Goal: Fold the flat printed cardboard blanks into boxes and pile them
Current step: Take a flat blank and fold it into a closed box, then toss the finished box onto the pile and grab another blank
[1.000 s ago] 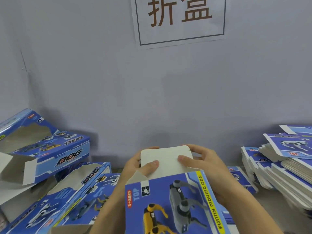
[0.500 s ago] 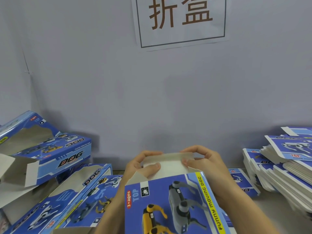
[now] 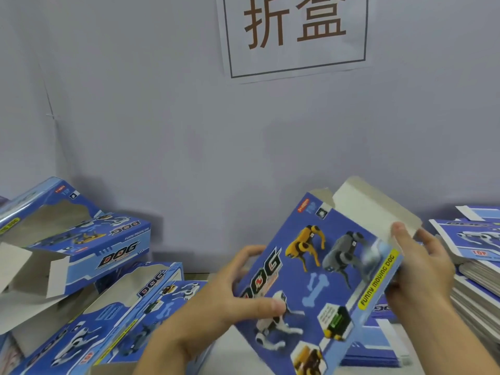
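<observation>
Since the earlier frame the dog box had swung up and tilted right, its end flap sprung open again. Left hand and right hand pinched its edges, fingers curled; it could slip or crease. Folded boxes lay left, flat blanks right, on a pale worktop against a grey wall with a paper sign.

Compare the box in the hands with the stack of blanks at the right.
The box is opened into a sleeve with its end flap sticking up; the blanks lie flat. The box is held tilted in the air by the left hand and right hand; the blanks rest stacked on the table. Both carry the same blue robot-dog print.
</observation>
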Demonstrator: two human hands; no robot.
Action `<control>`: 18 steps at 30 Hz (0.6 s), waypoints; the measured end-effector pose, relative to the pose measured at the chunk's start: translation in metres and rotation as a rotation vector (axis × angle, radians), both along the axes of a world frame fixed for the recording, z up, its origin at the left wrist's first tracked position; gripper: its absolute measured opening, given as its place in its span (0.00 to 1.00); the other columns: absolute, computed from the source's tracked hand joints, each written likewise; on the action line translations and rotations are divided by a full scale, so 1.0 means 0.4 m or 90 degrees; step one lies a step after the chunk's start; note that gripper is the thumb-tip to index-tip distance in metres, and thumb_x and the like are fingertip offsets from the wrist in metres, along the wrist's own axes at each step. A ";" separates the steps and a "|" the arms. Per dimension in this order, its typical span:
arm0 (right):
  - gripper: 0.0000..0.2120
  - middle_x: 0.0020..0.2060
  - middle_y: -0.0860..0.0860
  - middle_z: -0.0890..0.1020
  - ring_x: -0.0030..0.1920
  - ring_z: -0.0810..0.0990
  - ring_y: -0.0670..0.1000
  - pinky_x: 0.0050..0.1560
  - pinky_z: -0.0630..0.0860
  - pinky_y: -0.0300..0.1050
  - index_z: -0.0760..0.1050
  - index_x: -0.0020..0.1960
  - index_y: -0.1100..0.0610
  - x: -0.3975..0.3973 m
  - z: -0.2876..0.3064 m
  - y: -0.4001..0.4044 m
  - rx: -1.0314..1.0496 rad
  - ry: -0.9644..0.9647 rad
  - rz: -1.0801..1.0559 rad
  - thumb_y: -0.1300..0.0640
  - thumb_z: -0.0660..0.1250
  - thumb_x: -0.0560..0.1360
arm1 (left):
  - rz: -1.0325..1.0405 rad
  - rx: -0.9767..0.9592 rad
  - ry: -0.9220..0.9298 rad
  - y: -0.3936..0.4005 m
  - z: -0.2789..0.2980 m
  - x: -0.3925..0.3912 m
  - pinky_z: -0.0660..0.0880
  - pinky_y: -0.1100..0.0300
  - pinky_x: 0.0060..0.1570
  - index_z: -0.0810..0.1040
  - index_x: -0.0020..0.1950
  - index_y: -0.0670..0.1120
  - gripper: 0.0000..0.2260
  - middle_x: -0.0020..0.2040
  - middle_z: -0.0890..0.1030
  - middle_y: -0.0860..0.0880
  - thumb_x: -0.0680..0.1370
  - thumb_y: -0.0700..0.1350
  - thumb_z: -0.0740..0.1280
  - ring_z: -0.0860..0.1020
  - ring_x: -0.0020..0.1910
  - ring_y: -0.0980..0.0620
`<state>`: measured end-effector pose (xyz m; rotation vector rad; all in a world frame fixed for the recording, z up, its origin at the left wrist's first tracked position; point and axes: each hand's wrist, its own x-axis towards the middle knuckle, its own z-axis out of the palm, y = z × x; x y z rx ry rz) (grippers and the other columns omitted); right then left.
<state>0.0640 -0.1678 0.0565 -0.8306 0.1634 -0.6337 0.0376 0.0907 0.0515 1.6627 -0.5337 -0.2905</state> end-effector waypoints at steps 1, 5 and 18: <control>0.12 0.42 0.50 0.79 0.31 0.80 0.43 0.30 0.76 0.39 0.70 0.62 0.52 -0.004 0.009 0.004 0.020 -0.020 0.075 0.52 0.65 0.80 | 0.075 -0.040 -0.038 -0.004 -0.001 0.012 0.81 0.44 0.54 0.74 0.63 0.62 0.31 0.57 0.84 0.44 0.64 0.48 0.81 0.84 0.54 0.40; 0.30 0.59 0.55 0.82 0.56 0.84 0.60 0.59 0.75 0.63 0.66 0.70 0.43 -0.019 0.030 0.028 -0.119 -0.022 0.384 0.35 0.66 0.71 | 0.259 -0.212 -0.087 -0.019 0.005 0.039 0.83 0.46 0.46 0.75 0.63 0.59 0.33 0.53 0.86 0.45 0.62 0.49 0.84 0.85 0.49 0.40; 0.30 0.58 0.55 0.84 0.58 0.83 0.56 0.53 0.79 0.52 0.72 0.71 0.48 0.010 -0.005 0.044 -0.141 -0.136 0.418 0.49 0.74 0.70 | 0.229 -0.402 -0.077 -0.055 0.032 0.017 0.82 0.45 0.51 0.75 0.67 0.50 0.26 0.59 0.83 0.42 0.69 0.51 0.73 0.83 0.56 0.42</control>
